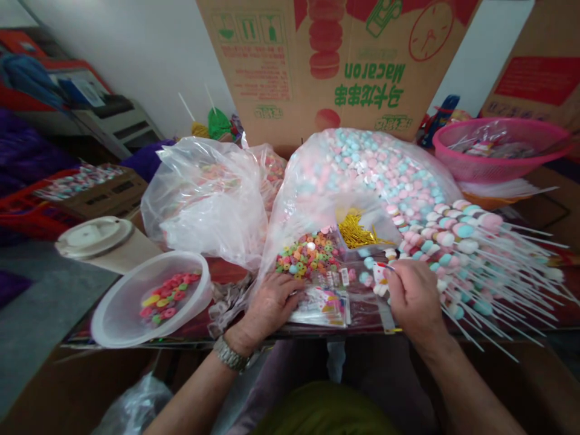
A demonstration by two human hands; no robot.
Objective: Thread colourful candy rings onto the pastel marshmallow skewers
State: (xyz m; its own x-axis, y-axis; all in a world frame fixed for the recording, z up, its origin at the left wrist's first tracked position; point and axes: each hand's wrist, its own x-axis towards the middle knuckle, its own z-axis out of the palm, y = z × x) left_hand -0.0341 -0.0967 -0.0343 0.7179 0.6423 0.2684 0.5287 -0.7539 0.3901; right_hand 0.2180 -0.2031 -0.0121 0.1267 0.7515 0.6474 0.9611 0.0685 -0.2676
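My left hand [274, 302], with a metal watch on its wrist, rests at the near edge of the colourful ring-shaped sweets [308, 254]. Its thumb and fingers are apart, beside a stack of clear printed bags [321, 307]. My right hand [417, 296] is closed on a small printed plastic bag [380, 279]; what lies under the fingers is hidden. Pink and blue marshmallows [366, 278] show just left of that bag. Behind them, gold twist ties [356, 229] fill a pale tray [342, 248]. Marshmallow skewers [466, 241] are heaped right of my right hand.
A white bowl [104, 326] of ring sweets stands left. Behind are a plastic bag of sweets [208, 211], a large bag of marshmallows [371, 163] and an upright macaron carton [281, 66]. A pink basket [498, 163] sits at right, a lidded container [97, 235] at left.
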